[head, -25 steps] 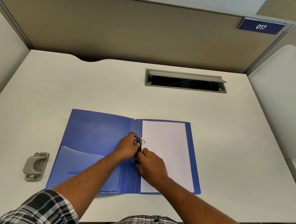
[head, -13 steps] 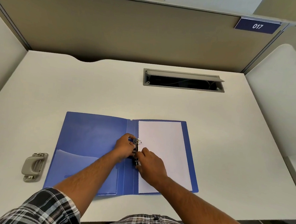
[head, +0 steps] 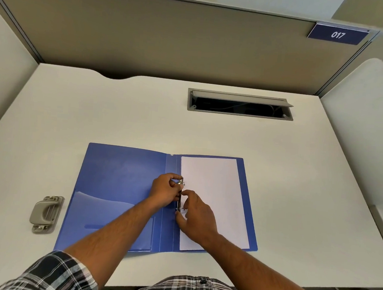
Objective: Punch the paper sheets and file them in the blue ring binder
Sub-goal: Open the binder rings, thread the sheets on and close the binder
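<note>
Both hands were in it, our left hand [head: 163, 189] pinching the upper ring [head: 180, 182], right hand [head: 198, 215] curled at the lower, paper sheets [head: 214, 198] lying in the open blue ring binder [head: 119, 185] on the desk [head: 97, 115], filing underway, and next we'd judge the rings need snapping closed.

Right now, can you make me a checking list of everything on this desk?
Surface: white desk, a curved notch in its back edge.
Job's things: blue ring binder lies open; paper sheets on its right half, by the metal rings.
Clutter: grey hole punch left of the binder, apart from it.
Hands: left hand pinches the upper ring; right hand fingers the lower ring, resting on the paper.
Cables: a dark cable inside the open cable hatch.
Surroundings: beige partition, sign 017.
</note>
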